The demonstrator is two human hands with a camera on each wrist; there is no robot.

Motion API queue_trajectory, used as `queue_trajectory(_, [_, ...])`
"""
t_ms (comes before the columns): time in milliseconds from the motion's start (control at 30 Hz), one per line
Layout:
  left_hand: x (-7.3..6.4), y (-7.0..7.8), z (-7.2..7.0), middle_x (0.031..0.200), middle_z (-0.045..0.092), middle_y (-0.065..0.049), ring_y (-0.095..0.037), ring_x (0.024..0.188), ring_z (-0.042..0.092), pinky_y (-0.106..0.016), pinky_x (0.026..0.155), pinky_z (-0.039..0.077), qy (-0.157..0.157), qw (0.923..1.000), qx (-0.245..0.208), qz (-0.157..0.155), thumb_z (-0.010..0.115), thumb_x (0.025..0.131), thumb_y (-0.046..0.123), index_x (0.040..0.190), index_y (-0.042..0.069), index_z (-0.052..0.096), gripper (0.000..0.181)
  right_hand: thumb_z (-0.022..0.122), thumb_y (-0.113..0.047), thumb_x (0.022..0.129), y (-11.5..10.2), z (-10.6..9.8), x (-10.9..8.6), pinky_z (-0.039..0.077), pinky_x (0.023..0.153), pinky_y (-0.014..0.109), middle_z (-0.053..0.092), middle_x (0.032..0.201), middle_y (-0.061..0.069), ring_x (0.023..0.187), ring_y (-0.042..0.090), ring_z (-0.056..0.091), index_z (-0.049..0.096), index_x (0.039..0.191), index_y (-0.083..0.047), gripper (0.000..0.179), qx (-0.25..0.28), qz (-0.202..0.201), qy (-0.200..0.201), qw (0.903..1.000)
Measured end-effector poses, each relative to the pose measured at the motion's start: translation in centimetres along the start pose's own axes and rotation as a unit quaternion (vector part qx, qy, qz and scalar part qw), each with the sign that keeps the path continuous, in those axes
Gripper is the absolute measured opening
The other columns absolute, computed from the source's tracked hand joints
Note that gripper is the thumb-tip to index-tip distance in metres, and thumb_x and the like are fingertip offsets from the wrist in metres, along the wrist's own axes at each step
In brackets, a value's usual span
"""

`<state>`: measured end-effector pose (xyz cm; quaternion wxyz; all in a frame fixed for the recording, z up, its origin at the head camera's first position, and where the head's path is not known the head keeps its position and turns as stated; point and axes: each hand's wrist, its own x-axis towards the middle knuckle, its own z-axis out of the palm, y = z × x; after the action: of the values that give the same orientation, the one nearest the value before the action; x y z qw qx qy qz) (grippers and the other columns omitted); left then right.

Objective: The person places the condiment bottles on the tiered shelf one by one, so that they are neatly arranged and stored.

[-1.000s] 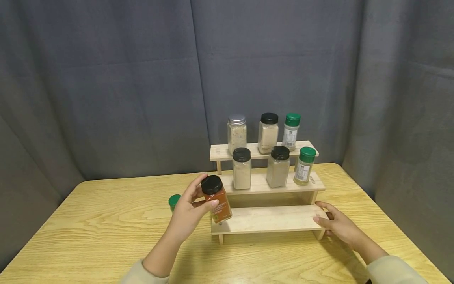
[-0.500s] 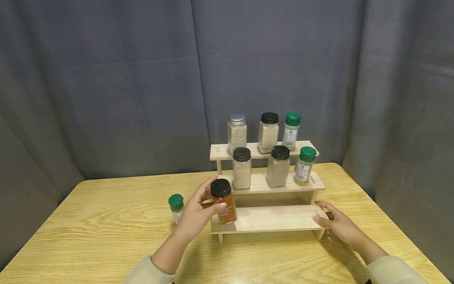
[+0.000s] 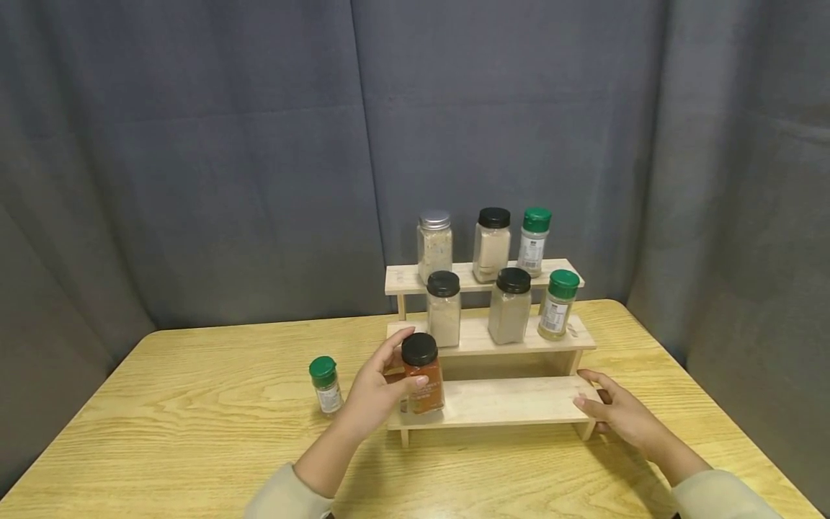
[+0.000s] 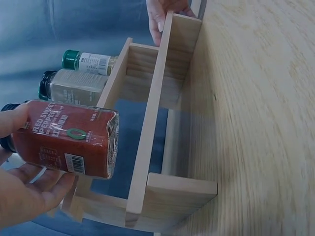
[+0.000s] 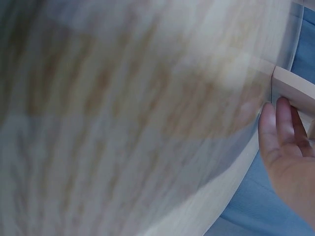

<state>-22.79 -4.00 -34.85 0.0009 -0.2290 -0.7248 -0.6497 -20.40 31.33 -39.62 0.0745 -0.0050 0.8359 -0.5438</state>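
Observation:
My left hand (image 3: pixel 376 393) grips a jar of red sweet pepper powder (image 3: pixel 428 393) with a black lid, thumb on its near side and fingers behind. The jar is over the left end of the lowest shelf of a three-tier wooden spice rack (image 3: pixel 512 401). In the left wrist view, the jar's base (image 4: pixel 113 145) shows a gap to the lowest shelf board (image 4: pixel 150 123). My right hand (image 3: pixel 619 412) holds the right end of that shelf, thumb on top and fingers against the side. In the right wrist view its fingers (image 5: pixel 285 128) reach the wood.
On the middle shelf stand two black-lidded jars (image 3: pixel 509 313) and a green-capped bottle (image 3: pixel 556 306). The top shelf bears a silver-lidded jar (image 3: pixel 434 249), a black-lidded jar (image 3: pixel 491 249) and another green-capped bottle (image 3: pixel 533 245). One more green-capped bottle (image 3: pixel 327 393) stands on the table, left of the rack.
My left hand has carried the red pepper jar rightward and slightly down over the lowest shelf, the jar turning more upright. The green-capped bottle on the table has come into fuller view. My right hand stays put.

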Motion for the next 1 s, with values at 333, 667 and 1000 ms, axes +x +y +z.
queue_trajectory(333, [0.5,-0.6,1.1,0.107,0.055,-0.008,-0.02,0.089,0.05,-0.034,0.078,0.042,-0.021,0.9997,0.011,-0.007,0.067,0.074,0.006,0.131,0.016,0.037,0.065,0.053,-0.021,0.086,-0.1,-0.1,-0.2,0.046,0.066,0.034,0.043,0.112,0.03,0.084,0.024,0.055,0.015,0.133,0.003,0.065,0.007,-0.005,-0.003,1.0])
queue_trajectory(667, [0.7,-0.7,1.6,0.108,0.055,-0.009,-0.021,0.091,0.051,-0.034,0.08,0.042,-0.032,0.9993,0.019,0.007,0.065,0.075,0.006,0.131,0.015,0.037,0.064,0.053,-0.022,0.086,-0.1,0.0,-0.1,0.046,0.066,0.034,0.04,0.115,0.032,0.086,0.025,0.054,0.016,0.134,0.002,0.065,0.005,-0.004,0.0,1.0])
queue_trajectory(1000, [0.8,-0.7,1.9,0.109,0.054,-0.009,-0.021,0.093,0.052,-0.034,0.08,0.042,-0.037,0.999,0.023,0.01,0.065,0.075,0.005,0.131,0.015,0.037,0.063,0.053,-0.023,0.086,-0.2,0.0,-0.2,0.045,0.067,0.035,0.039,0.117,0.033,0.088,0.026,0.054,0.016,0.134,0.002,0.065,-0.007,0.001,0.001,1.0])
